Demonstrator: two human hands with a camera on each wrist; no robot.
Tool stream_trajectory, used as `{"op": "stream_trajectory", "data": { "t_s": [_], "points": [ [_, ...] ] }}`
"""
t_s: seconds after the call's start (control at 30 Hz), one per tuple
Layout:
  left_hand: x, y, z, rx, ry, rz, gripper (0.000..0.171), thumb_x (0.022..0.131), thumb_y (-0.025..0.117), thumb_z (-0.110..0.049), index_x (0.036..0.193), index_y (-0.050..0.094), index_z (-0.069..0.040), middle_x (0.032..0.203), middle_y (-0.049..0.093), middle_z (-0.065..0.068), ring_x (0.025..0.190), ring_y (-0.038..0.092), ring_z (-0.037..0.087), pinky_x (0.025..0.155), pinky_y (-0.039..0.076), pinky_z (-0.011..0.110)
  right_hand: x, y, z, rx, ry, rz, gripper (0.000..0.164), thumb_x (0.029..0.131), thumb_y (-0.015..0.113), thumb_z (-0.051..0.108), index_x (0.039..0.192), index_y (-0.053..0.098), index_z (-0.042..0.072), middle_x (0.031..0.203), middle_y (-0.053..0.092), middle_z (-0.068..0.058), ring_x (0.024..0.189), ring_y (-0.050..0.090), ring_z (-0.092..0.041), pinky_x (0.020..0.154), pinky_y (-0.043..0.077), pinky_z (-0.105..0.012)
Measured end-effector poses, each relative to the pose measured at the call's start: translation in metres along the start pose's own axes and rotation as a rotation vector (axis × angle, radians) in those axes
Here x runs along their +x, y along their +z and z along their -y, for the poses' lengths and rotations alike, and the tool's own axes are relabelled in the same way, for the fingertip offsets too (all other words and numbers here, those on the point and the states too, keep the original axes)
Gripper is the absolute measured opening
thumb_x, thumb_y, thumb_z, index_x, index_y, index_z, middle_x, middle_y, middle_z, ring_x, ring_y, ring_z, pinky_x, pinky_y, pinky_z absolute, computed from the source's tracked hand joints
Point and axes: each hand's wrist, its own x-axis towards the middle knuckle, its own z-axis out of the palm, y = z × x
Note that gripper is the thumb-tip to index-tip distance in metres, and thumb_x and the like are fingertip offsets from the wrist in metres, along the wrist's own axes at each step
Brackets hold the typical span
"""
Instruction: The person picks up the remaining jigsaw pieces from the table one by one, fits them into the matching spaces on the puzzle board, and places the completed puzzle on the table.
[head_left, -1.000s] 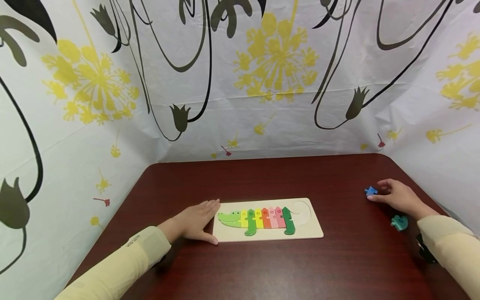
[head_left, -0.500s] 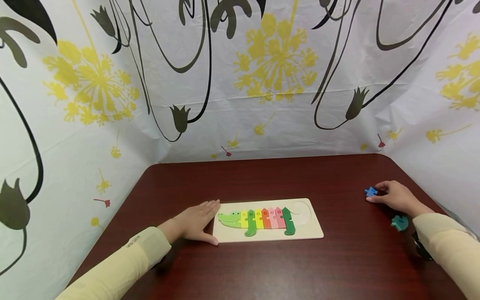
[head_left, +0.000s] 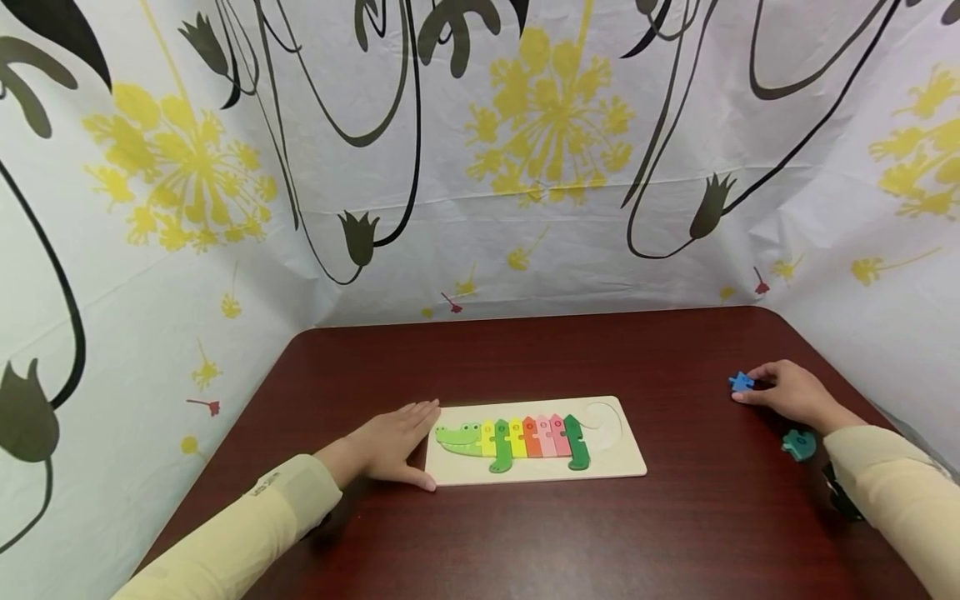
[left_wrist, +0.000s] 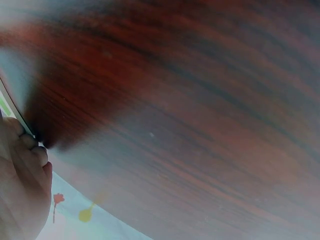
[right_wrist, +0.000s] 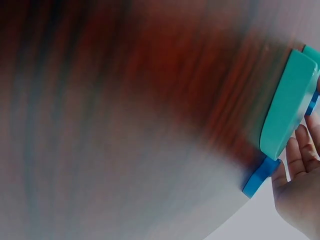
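Observation:
My left hand lies with straight fingers and spread thumb along the left end of a pale wooden puzzle board. Several coloured pieces in it form a crocodile, with a round tail recess bare at the right. At the far right, my right hand pinches a small blue puzzle piece between thumb and fingers, close over the table. In the right wrist view, a blue piece also shows by the fingers, while a teal piece covers part of the hand.
The teal puzzle piece lies on the dark red-brown table beside the right wrist. A dark object shows under the right sleeve. Patterned white cloth hangs around the table's back and sides.
My right hand has drawn slightly back from its position one second ago, its fingers still at the blue puzzle piece. The left hand and the board have stayed in place.

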Motion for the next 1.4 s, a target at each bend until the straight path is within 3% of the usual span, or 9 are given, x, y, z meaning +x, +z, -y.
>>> {"op": "stream_trajectory", "data": {
  "t_s": [0.77, 1.07, 1.4],
  "points": [
    [-0.002, -0.002, -0.002, -0.025, 0.005, -0.004, 0.117, 0.077, 0.037, -0.087, 0.155, 0.017, -0.002, 0.160, 0.015, 0.013, 0.146, 0.015, 0.024, 0.116, 0.018, 0.036, -0.001, -0.001, 0.002, 0.039, 0.034, -0.072, 0.068, 0.089, 0.071, 0.040, 0.119, 0.052, -0.017, 0.113, 0.055, -0.038, 0.100, 0.055, -0.050, 0.080, 0.047, -0.060],
    [-0.001, -0.001, -0.001, -0.016, -0.002, 0.003, 0.119, 0.076, 0.035, -0.089, 0.155, 0.015, -0.003, 0.161, 0.013, 0.011, 0.147, 0.013, 0.023, 0.116, 0.018, 0.035, 0.001, -0.002, 0.012, 0.067, 0.002, -0.093, 0.067, 0.089, 0.071, 0.040, 0.119, 0.052, -0.016, 0.109, 0.059, -0.033, 0.099, 0.058, -0.046, 0.080, 0.050, -0.056],
    [-0.002, -0.001, -0.001, -0.013, 0.002, -0.001, 0.119, 0.076, 0.035, -0.089, 0.155, 0.016, -0.002, 0.161, 0.014, 0.012, 0.146, 0.014, 0.023, 0.116, 0.018, 0.036, 0.007, 0.001, 0.033, 0.076, -0.030, -0.062, 0.066, 0.088, 0.073, 0.037, 0.121, 0.052, -0.016, 0.109, 0.060, -0.031, 0.098, 0.059, -0.042, 0.081, 0.051, -0.054]
  ]
}}
